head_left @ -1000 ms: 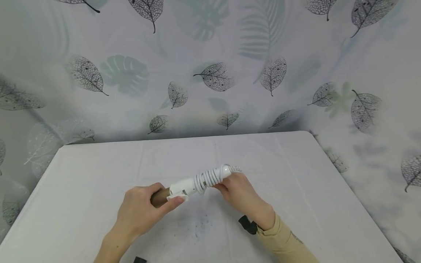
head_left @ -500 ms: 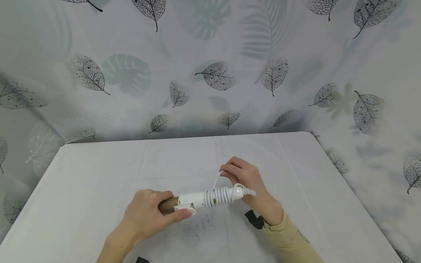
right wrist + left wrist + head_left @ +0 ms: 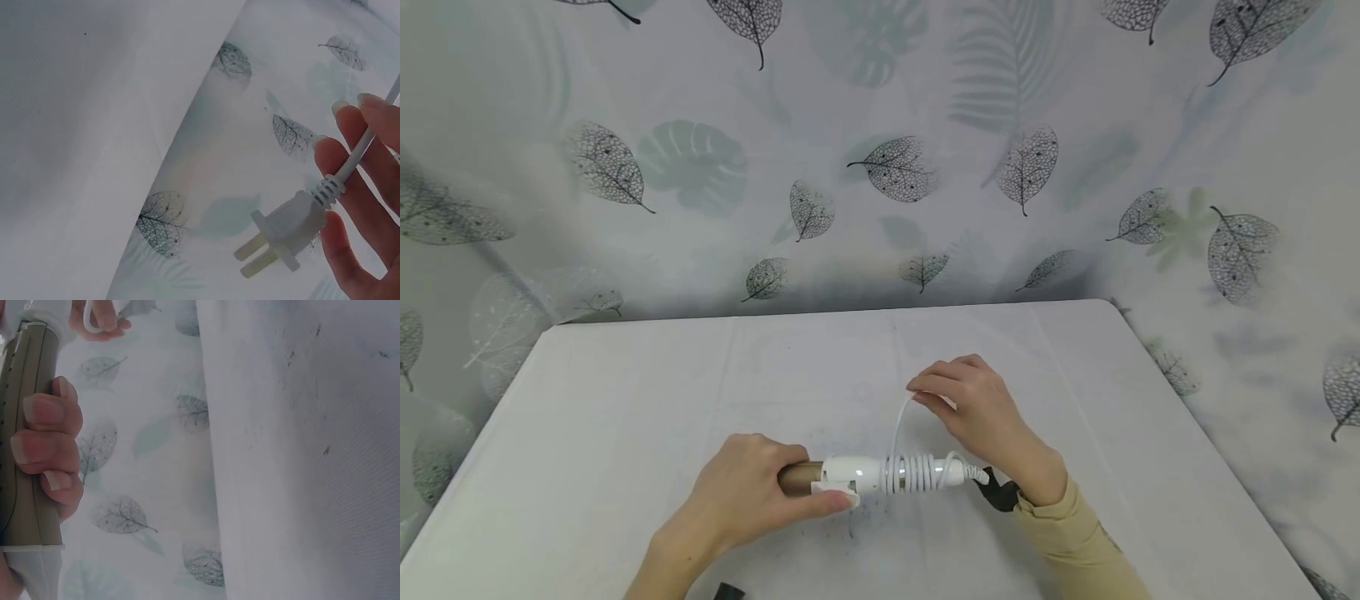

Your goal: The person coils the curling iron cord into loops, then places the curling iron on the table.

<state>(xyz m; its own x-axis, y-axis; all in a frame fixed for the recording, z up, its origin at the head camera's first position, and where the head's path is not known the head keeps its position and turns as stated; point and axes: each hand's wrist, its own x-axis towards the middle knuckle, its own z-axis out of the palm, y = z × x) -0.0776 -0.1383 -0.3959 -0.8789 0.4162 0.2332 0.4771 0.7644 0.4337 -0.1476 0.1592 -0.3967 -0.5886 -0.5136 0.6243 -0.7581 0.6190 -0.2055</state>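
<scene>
My left hand (image 3: 737,492) grips the brown barrel (image 3: 28,437) of a white-handled curling iron (image 3: 857,473), its thumb lying along the white lever. The iron lies nearly level across the head view. White cord (image 3: 917,475) is wound in several turns around its handle. Up and to the right, my right hand (image 3: 977,408) pinches the cord's free end, which rises from the coils. The right wrist view shows the white two-pin plug (image 3: 290,228) hanging beside the fingers. In the head view the plug is hidden.
A white-covered table (image 3: 625,400) with dark specks lies below the hands. Leaf-printed fabric (image 3: 820,125) hangs behind and at the sides. A black strap (image 3: 998,492) is by the right wrist, and a black piece (image 3: 728,592) sits at the bottom edge.
My right hand has moved from beside the handle's end to above it, drawing the cord's free end up. The curling iron has swung level and shifted right and down with my left hand.
</scene>
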